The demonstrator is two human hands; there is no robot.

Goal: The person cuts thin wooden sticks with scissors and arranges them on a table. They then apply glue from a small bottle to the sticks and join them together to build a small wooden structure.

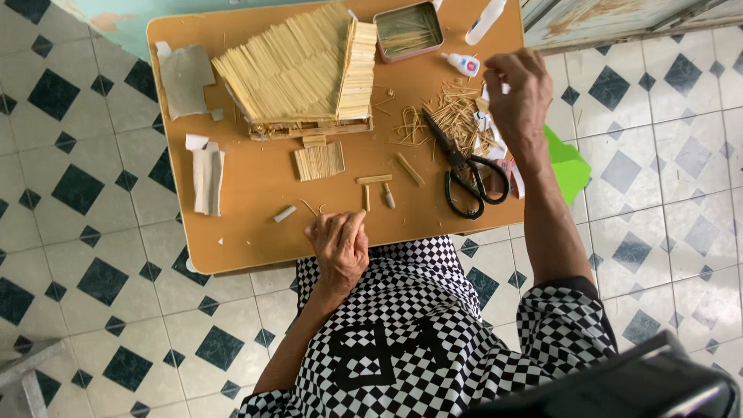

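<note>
Loosely curled, left hand (339, 248) rests at the near edge of the small wooden table (248, 193), fingers folded in; whether anything thin sits inside the curl cannot be told. Right hand (517, 97) is raised over the far right part of the table, fingertips pinched together on something small and pale, too small to identify.

Just beyond the left hand lie several short stick pieces (375, 179): one with its long axis across the table, two standing nearly front to back, one slanted piece (410, 169) running diagonally toward the right hand. A flat glued panel of sticks (319, 161) lies further in, its sticks running front to back.

Black scissors (463, 166) lie diagonally under the right wrist, blades pointing away to the upper left into a loose heap of thin sticks (449, 116), handles toward the person.

Stick-built model roof (298, 70) sits at the far middle, its ridge running roughly front to back. Open metal tin (408, 31) with sticks beside it; small glue bottle (462, 64) near the right hand. Grey sandpaper scraps (186, 77) at left. Green sheet (569, 166) past the right edge.
</note>
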